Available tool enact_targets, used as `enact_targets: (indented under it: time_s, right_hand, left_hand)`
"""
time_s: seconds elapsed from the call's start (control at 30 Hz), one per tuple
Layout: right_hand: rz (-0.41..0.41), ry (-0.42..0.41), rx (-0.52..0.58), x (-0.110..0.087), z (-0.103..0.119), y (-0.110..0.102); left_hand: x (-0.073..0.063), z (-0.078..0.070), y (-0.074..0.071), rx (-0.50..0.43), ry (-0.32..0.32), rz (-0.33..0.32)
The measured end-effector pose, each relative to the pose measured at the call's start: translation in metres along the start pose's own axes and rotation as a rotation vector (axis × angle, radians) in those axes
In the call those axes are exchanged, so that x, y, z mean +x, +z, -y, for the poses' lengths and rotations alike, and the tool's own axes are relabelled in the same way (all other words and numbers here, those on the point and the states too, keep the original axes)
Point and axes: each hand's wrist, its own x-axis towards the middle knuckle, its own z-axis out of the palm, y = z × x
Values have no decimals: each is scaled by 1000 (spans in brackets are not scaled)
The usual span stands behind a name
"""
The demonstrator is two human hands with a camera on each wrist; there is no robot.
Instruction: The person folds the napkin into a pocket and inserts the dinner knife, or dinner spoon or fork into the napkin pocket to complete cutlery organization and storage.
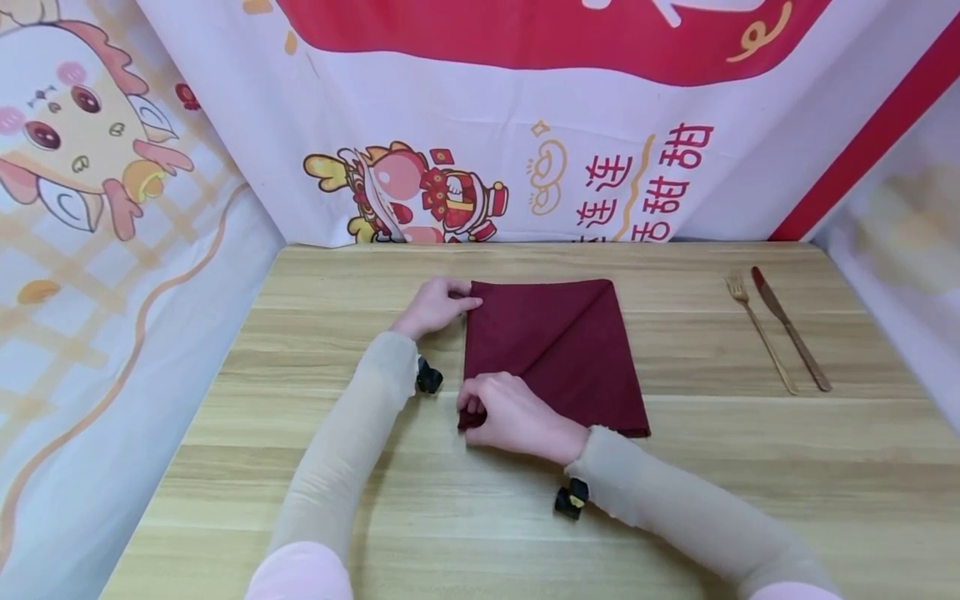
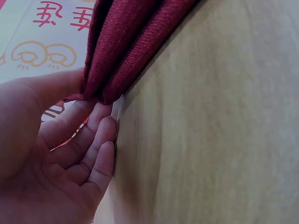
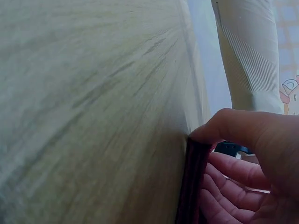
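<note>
A dark red cloth napkin [image 1: 570, 358], folded into a square with a diagonal fold across its top, lies on the wooden table. At its far left corner, my left hand [image 1: 437, 308] pinches the layers between thumb and fingers. In the left wrist view the cloth [image 2: 126, 51] bunches in thick folds above the fingertips. My right hand [image 1: 521, 421] grips the near left corner, its fingers curled over the edge. The right wrist view shows the thumb on one side of the layered cloth edge [image 3: 194, 177] and the fingers on the other.
On the right of the table [image 1: 750, 483] lie a gold-coloured fork [image 1: 761, 333] and a matching knife [image 1: 791, 329], side by side. A printed cloth backdrop [image 1: 465, 108] hangs behind the table's far edge, with another printed sheet [image 1: 127, 292] along the left.
</note>
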Motion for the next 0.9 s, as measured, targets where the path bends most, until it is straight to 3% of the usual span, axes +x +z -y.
enact_targets:
  time_s: [0.3,0.63,0.9]
  right_hand:
    - [49,-23,10,-3,-4,-2]
    - [-87,-25,55,-4,-8,0]
    - [-156,-57,30,-12,-3,-9]
  left_hand:
    - [-1,0,2,-25,-22,-12]
    - [-2,-3,2,-40,-46,-12]
    - [-4,-9,5,-97,21,-80]
